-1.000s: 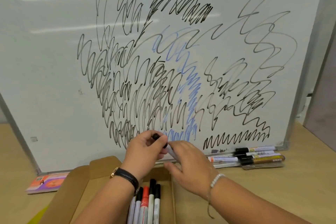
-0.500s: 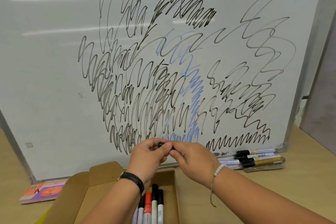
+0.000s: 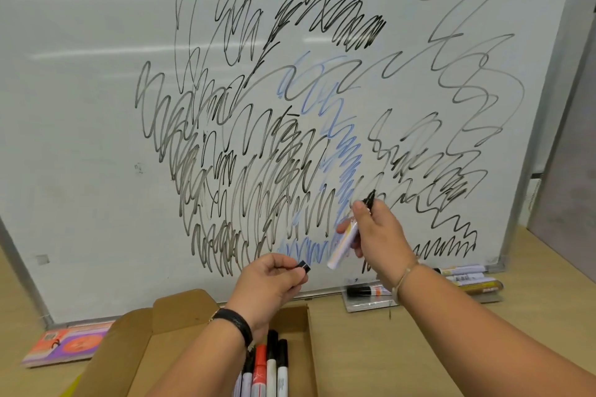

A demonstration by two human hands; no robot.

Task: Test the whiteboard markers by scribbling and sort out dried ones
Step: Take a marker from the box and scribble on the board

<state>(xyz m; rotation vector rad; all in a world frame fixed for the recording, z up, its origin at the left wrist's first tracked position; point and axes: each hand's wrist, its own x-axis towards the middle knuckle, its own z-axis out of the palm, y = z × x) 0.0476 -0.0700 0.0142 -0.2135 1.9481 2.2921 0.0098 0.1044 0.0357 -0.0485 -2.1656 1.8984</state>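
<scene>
Head view: in the open box (image 3: 167,309), nearest, capped markers (image 3: 267,371) are laid side by side, one of them red. Just beyond, a black cap (image 3: 303,266) is pinched by the left hand (image 3: 267,284). An uncapped marker (image 3: 343,243) is gripped in the curled fingers of the right hand (image 3: 380,235), its tip at the scribbled board (image 3: 80,138). Other markers (image 3: 464,277) are laid at the board's foot.
</scene>
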